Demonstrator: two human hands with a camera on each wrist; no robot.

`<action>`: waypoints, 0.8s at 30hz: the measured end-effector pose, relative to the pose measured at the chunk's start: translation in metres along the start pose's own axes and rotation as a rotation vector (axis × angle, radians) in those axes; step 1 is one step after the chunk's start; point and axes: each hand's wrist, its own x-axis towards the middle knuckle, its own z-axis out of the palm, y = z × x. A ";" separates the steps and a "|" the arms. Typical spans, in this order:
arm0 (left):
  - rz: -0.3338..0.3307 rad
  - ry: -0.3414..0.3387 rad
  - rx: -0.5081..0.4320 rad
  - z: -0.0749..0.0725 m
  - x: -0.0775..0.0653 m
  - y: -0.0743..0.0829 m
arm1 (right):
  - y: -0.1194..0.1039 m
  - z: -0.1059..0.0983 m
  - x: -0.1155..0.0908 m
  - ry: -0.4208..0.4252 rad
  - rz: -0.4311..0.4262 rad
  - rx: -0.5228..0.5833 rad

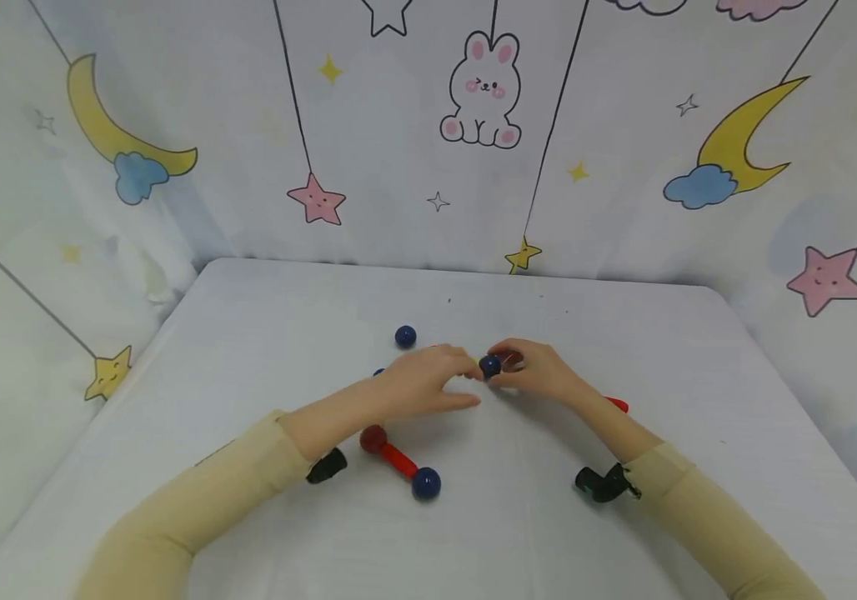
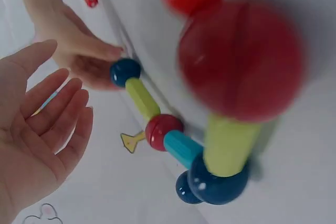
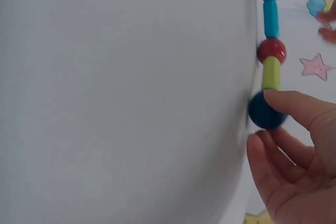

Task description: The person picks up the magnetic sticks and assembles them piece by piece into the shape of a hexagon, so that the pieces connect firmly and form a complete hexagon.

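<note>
My right hand (image 1: pixel 537 369) pinches a dark blue ball (image 3: pixel 265 110) at the end of a toy chain of balls and short rods. From that ball run a yellow-green rod (image 2: pixel 142 98), a red ball (image 2: pixel 164 131), a teal rod (image 2: pixel 183 148) and another blue ball. There the chain bends through a second yellow-green rod (image 2: pixel 231 144) to a large red ball (image 2: pixel 241 61). A red rod (image 1: pixel 399 460) and a blue ball (image 1: pixel 426 483) finish the near end. My left hand (image 1: pixel 417 385) hovers over the chain, fingers extended, holding nothing. In the head view it hides the chain's middle.
A loose blue ball (image 1: pixel 405 337) lies beyond my left hand. Partly behind my right forearm lies a red piece (image 1: pixel 618 404). Dark wrist devices (image 1: pixel 601 484) show at both sleeves. The white table (image 1: pixel 286 308) meets a patterned curtain at its far edge.
</note>
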 end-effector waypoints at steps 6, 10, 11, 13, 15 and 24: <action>-0.120 -0.088 0.026 0.003 0.051 -0.016 | 0.020 -0.033 -0.034 0.050 0.009 -0.056; -0.143 -0.156 0.065 0.011 0.066 -0.022 | 0.034 -0.059 -0.064 0.028 0.072 -0.109; -0.143 -0.165 0.073 0.012 0.068 -0.023 | 0.037 -0.065 -0.071 0.015 0.096 -0.119; -0.144 -0.170 0.080 0.014 0.070 -0.024 | 0.040 -0.074 -0.083 -0.014 0.137 -0.136; -0.151 -0.169 0.082 0.014 0.070 -0.024 | 0.044 -0.079 -0.091 -0.041 0.169 -0.134; -0.143 -0.183 0.063 0.015 0.072 -0.026 | 0.056 -0.064 -0.084 -0.015 0.189 -0.146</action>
